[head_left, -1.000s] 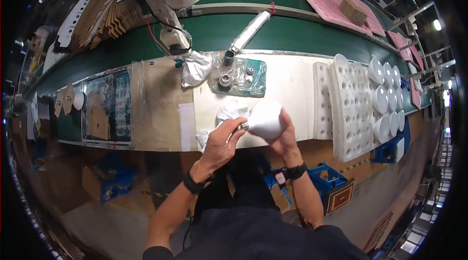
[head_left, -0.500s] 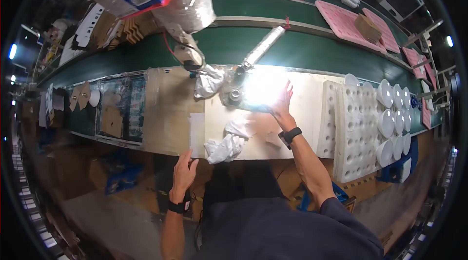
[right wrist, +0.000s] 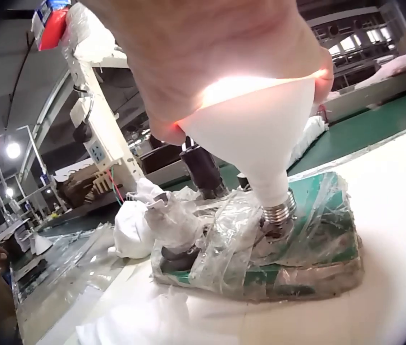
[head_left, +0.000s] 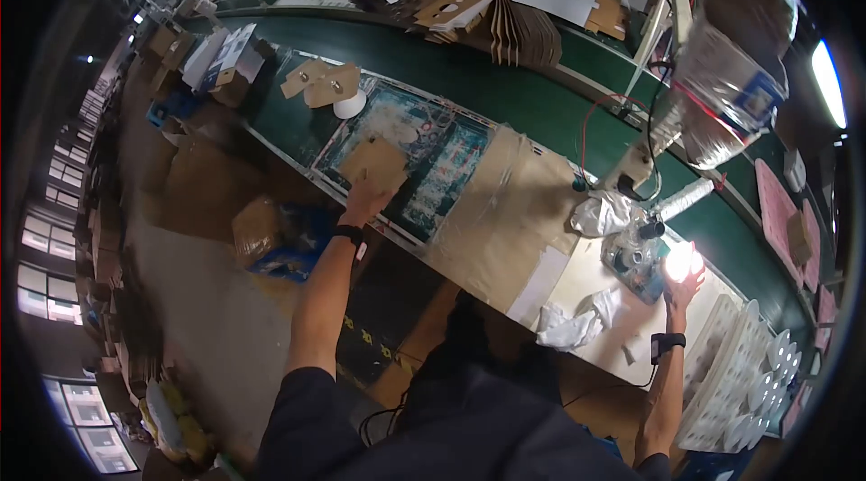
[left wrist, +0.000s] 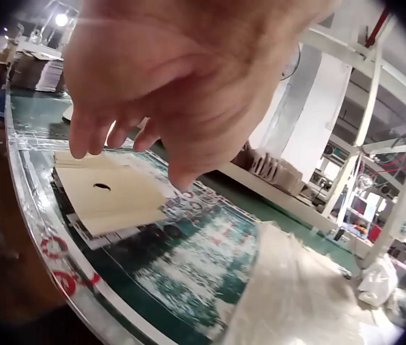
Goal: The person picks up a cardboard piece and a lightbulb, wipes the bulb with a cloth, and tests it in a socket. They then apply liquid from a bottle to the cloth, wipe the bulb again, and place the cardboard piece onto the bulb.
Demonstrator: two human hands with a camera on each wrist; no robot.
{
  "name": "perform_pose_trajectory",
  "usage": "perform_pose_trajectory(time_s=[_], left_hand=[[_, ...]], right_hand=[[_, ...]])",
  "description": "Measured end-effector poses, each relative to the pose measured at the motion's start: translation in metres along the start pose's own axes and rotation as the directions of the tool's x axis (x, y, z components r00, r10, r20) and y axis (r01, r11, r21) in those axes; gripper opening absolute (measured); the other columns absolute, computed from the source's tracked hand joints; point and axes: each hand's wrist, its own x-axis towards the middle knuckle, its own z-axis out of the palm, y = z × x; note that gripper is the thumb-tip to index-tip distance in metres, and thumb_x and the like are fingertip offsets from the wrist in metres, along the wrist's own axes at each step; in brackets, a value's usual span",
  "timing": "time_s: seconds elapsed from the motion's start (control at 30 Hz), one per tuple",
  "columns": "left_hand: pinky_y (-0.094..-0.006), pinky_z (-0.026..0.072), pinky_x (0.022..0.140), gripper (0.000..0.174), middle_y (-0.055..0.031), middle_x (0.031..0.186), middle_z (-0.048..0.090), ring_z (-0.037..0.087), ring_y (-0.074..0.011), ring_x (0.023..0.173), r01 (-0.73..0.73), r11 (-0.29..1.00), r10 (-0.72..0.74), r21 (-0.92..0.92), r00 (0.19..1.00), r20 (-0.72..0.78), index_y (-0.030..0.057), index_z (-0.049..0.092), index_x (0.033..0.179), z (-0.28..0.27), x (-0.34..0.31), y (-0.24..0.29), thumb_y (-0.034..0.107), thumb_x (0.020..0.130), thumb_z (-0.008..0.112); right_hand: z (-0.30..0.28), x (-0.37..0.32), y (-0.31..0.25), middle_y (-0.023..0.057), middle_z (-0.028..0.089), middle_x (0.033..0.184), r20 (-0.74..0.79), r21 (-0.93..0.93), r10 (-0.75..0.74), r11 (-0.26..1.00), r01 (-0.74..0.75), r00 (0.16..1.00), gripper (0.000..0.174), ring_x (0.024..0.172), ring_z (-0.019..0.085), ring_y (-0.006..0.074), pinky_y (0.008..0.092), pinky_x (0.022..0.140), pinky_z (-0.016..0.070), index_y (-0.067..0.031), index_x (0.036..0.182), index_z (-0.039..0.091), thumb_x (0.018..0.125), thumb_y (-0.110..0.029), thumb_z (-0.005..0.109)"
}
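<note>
My right hand grips the wide end of a lit reflector light bulb, its fingers spread round the rim. The bulb points base down, and its metal screw base meets the plastic-wrapped green test board. Far to the left, my left hand reaches over a tan cardboard piece with a small slot in it. Its fingers hang loosely with nothing held, their tips close over the card in the left wrist view. Beneath the card lies a worn green panel.
A crumpled white cloth lies near the front edge. Holed white foam trays and several white bulbs stand at the right. Behind the cardboard piece are a white bulb and brown card pieces. A wrapped post rises behind the test board.
The bulb went from both hands to the test board in my right hand and now glows. My left hand let go and moved left to the cardboard. The head view has turned left.
</note>
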Motion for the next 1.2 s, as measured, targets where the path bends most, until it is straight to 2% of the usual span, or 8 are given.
perform_pose_trajectory(time_s=[0.2,0.43,0.67,0.8,0.93,1.0,1.07,1.2], left_hand=[[-0.0516,0.0481,0.105,0.084,-0.0247,0.143,0.052,0.052,-0.0449,0.131,0.097,0.983,-0.138,0.156,0.95,0.28,-0.006,0.057,0.133,0.01,0.035,0.003,0.056,0.082,0.081],[-0.0545,0.0508,0.076,0.021,-0.0247,0.086,0.069,0.067,-0.0457,0.085,-0.234,0.97,0.244,-0.071,0.943,0.225,0.001,0.073,0.089,0.043,0.051,-0.064,0.017,0.094,0.06],[-0.055,0.0497,0.075,0.019,-0.0221,0.091,0.068,0.065,-0.0447,0.087,-0.034,0.992,0.035,0.123,0.999,-0.008,0.0025,0.069,0.092,0.032,0.026,-0.029,0.017,0.097,0.058],[-0.0514,0.0517,0.076,0.02,-0.0191,0.093,0.07,0.067,-0.0434,0.089,0.036,0.998,-0.015,0.056,0.94,-0.34,0.004,0.068,0.094,-0.008,0.017,-0.004,0.02,0.1,0.057],[-0.0457,0.0527,0.071,0.024,-0.018,0.089,0.071,0.069,-0.0362,0.082,-0.05,0.974,-0.061,-0.221,0.882,-0.468,0.0017,0.07,0.102,-0.073,-0.024,0.051,0.024,0.102,0.061],[-0.0417,0.0522,0.07,0.025,-0.0145,0.085,0.07,0.068,-0.0298,0.078,-0.04,0.935,-0.129,-0.353,0.888,-0.442,0.0009,0.07,0.102,-0.089,-0.052,0.08,0.025,0.102,0.062],[-0.0376,0.0517,0.068,0.027,-0.0111,0.08,0.069,0.068,-0.0235,0.074,-0.062,0.878,-0.151,-0.474,0.905,-0.398,0.0,0.069,0.103,-0.103,-0.076,0.119,0.026,0.102,0.063],[-0.0271,0.0441,0.062,0.027,0.0019,0.074,0.059,0.051,-0.0059,0.07,-0.053,0.624,0.108,-0.78,0.994,0.019,-0.0004,0.067,0.096,-0.103,-0.137,0.205,0.025,0.103,0.064]], right_hand=[[0.001,0.001,-0.003,0.0161,0.039,0.154,0.005,-0.029,0.036,0.999,-0.036,0.999,0.097,0.141,0.037,0.0429,0.0601,0.115,0.0339,-0.0203,0.156,0.042,0.077,-0.057,0.083],[-0.002,-0.014,0.001,0.0183,0.039,0.153,-0.008,-0.069,0.134,0.989,-0.134,0.991,0.104,0.142,0.036,0.0449,0.0617,0.115,0.0335,-0.0086,0.153,0.04,0.074,-0.06,0.085],[0.022,-0.009,0.014,0.0197,0.045,0.15,0.006,-0.073,0.202,0.977,-0.201,0.979,0.106,0.141,0.04,0.0431,0.0597,0.114,0.0374,0.0001,0.147,0.043,0.071,-0.058,0.088],[0.082,-0.005,0.06,0.0185,0.062,0.135,-0.005,0.45,0.117,0.887,-0.102,0.993,0.079,0.128,0.058,0.0347,0.0496,0.108,0.0471,-0.0018,0.137,0.059,0.074,-0.039,0.09],[-0.031,-0.038,0.0,0.0186,0.056,0.145,-0.263,-0.08,0.03,0.995,-0.053,0.964,0.079,0.133,0.055,0.0322,0.0456,0.106,0.0487,-0.0022,0.145,0.055,0.084,-0.044,0.085],[-0.062,-0.073,-0.032,0.0176,0.051,0.151,-0.288,0.205,0.126,0.977,-0.067,0.949,0.077,0.141,0.047,0.031,0.0449,0.109,0.0458,-0.0038,0.153,0.048,0.092,-0.038,0.079],[-0.072,-0.113,-0.104,0.0173,0.047,0.156,0.016,0.844,0.15,0.528,-0.094,0.989,0.071,0.145,0.042,0.0314,0.0461,0.113,0.0403,-0.0085,0.159,0.042,0.098,-0.029,0.072],[-0.071,-0.158,-0.261,0.0158,0.041,0.161,0.453,0.892,-0.145,0.077,-0.446,0.88,0.07,0.146,0.04,0.025,0.0372,0.119,0.0321,-0.0076,0.162,0.037,0.104,-0.039,0.061]])
